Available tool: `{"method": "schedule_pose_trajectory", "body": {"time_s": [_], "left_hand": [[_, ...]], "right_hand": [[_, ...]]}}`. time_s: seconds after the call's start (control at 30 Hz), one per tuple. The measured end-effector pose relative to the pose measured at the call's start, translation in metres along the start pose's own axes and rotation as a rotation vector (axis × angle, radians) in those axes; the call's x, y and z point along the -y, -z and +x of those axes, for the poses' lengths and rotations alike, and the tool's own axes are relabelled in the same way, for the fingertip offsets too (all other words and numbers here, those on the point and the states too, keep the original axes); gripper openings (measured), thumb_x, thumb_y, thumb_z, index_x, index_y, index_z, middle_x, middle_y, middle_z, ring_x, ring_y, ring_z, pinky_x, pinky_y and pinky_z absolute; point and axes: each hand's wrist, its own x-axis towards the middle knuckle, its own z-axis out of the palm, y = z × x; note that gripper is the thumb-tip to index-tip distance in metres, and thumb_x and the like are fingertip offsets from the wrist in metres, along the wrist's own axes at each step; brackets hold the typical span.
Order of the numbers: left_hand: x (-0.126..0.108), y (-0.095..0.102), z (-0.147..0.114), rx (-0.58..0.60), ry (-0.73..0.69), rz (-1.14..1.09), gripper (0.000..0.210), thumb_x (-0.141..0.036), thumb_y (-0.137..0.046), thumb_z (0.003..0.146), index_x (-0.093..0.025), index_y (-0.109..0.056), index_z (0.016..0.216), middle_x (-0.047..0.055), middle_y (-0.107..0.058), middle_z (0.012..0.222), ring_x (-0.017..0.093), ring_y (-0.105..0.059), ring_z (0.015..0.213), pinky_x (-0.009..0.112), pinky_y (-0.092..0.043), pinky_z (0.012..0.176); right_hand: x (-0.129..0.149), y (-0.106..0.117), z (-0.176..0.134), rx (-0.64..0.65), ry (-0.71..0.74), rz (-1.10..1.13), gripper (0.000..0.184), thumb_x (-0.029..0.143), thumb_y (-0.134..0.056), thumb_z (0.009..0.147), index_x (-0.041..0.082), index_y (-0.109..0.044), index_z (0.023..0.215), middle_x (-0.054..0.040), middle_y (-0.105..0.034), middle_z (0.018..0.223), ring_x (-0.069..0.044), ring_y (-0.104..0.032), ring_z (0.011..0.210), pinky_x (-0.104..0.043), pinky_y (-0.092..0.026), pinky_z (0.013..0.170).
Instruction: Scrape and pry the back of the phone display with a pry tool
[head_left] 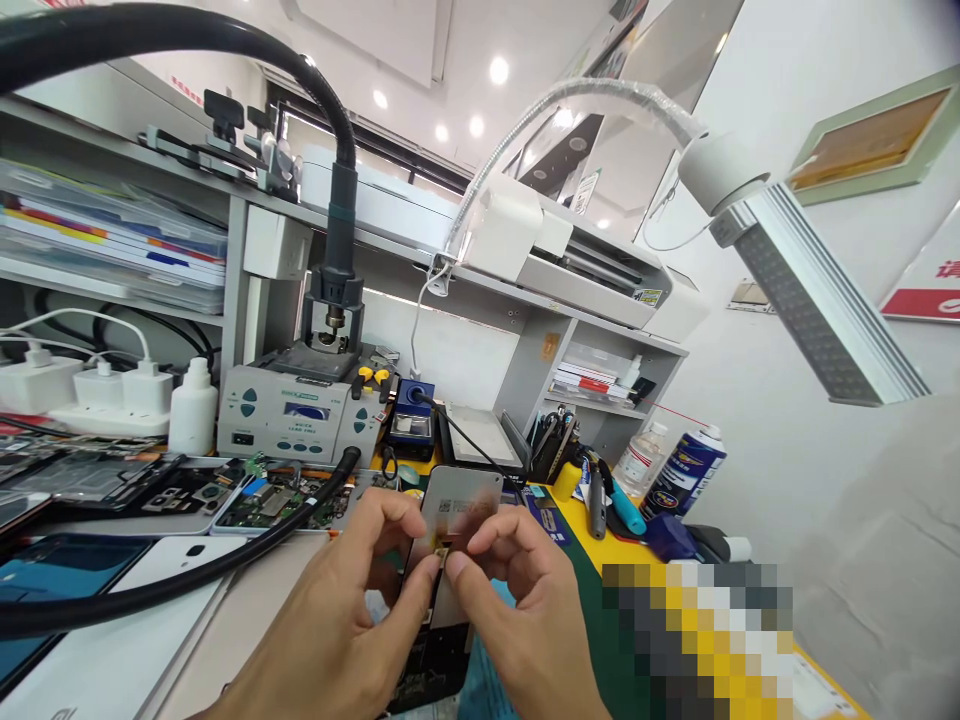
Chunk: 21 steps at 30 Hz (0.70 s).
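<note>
Upright between my hands stands a phone screen panel (463, 500), its silvery back facing me and its lower part black. My left hand (352, 610) grips the panel's left edge, with the thumb pressed near its middle. A small flex cable (442, 550) with a gold-coloured end sticks out there, between my two thumb tips. My right hand (532, 610) is closed in a pinch at that cable, thumb and index finger close together. My fingers partly cover the cable's end.
A hot air station (300, 410) stands behind on the left, its black hose (300, 515) crossing the bench. Opened devices and circuit boards (277, 500) lie at left. A lamp (817, 290) hangs at right, above a spray can (684, 475) and a clear bottle (640, 460).
</note>
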Motion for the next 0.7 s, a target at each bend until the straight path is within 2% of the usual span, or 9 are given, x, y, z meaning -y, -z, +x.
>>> {"method": "schedule_pose_trajectory", "body": {"time_s": [0.07,0.17,0.23,0.33,0.43,0.5,0.63,0.7], "left_hand": [[0.001,-0.001,-0.001,-0.011,-0.061,0.033,0.011,-0.042,-0.063,0.121,-0.032,-0.060,0.116,-0.003,-0.070,0.105,0.015,-0.070,0.082,0.023,-0.039,0.059],[0.004,0.000,0.000,-0.015,-0.195,0.098,0.007,-0.036,-0.060,0.124,-0.033,-0.064,0.118,-0.005,-0.072,0.104,0.014,-0.064,0.076,0.022,-0.046,0.062],[0.004,0.003,0.002,-0.006,-0.307,0.143,0.012,-0.029,-0.058,0.124,-0.033,-0.066,0.116,-0.006,-0.072,0.103,0.014,-0.069,0.081,0.021,-0.052,0.067],[0.001,0.013,0.010,0.081,-0.428,0.218,0.022,-0.021,-0.056,0.124,-0.032,-0.067,0.108,-0.004,-0.075,0.103,0.015,-0.079,0.091,0.019,-0.060,0.071],[-0.001,0.021,0.016,0.147,-0.494,0.298,0.023,-0.019,-0.057,0.123,-0.032,-0.071,0.111,-0.005,-0.076,0.101,0.014,-0.081,0.087,0.018,-0.067,0.076],[-0.001,0.023,0.018,0.126,-0.526,0.325,0.022,-0.018,-0.059,0.122,-0.034,-0.074,0.122,-0.005,-0.079,0.105,0.013,-0.083,0.088,0.017,-0.068,0.076],[0.004,0.024,0.018,0.109,-0.567,0.345,0.036,-0.017,-0.062,0.121,-0.040,-0.077,0.145,-0.003,-0.087,0.123,0.013,-0.091,0.098,0.015,-0.072,0.080],[0.006,0.025,0.018,0.086,-0.555,0.382,0.037,-0.021,-0.065,0.120,-0.040,-0.082,0.146,-0.001,-0.090,0.127,0.015,-0.094,0.102,0.017,-0.075,0.083]], "right_hand": [[0.005,0.001,-0.002,0.029,0.046,-0.033,0.024,0.041,-0.098,0.098,0.026,-0.080,0.097,-0.0049,-0.081,0.103,-0.022,-0.072,0.086,-0.031,-0.061,0.080],[0.008,0.004,-0.004,0.036,0.078,-0.116,0.023,0.043,-0.100,0.098,0.026,-0.086,0.102,-0.0070,-0.084,0.108,-0.024,-0.075,0.086,-0.033,-0.064,0.079],[0.008,0.005,-0.004,0.021,0.099,-0.166,0.022,0.045,-0.101,0.100,0.027,-0.089,0.103,-0.0073,-0.086,0.107,-0.025,-0.077,0.086,-0.035,-0.068,0.083],[0.008,0.004,-0.003,0.006,0.159,-0.202,0.021,0.045,-0.102,0.101,0.028,-0.091,0.100,-0.0068,-0.086,0.101,-0.028,-0.081,0.092,-0.041,-0.072,0.099],[0.008,0.004,-0.003,0.026,0.183,-0.222,0.019,0.045,-0.100,0.102,0.029,-0.091,0.097,-0.0048,-0.084,0.091,-0.030,-0.083,0.095,-0.047,-0.072,0.111],[0.007,0.004,-0.003,0.035,0.171,-0.233,0.017,0.044,-0.098,0.103,0.029,-0.092,0.098,-0.0044,-0.084,0.091,-0.029,-0.083,0.091,-0.046,-0.072,0.108],[0.003,0.004,-0.005,-0.006,0.170,-0.243,0.018,0.043,-0.100,0.100,0.028,-0.091,0.101,-0.0062,-0.087,0.102,-0.028,-0.083,0.088,-0.038,-0.073,0.092],[-0.001,0.002,-0.006,-0.053,0.202,-0.271,0.018,0.041,-0.103,0.098,0.029,-0.089,0.098,-0.0036,-0.084,0.093,-0.028,-0.083,0.089,-0.038,-0.074,0.096]]}}
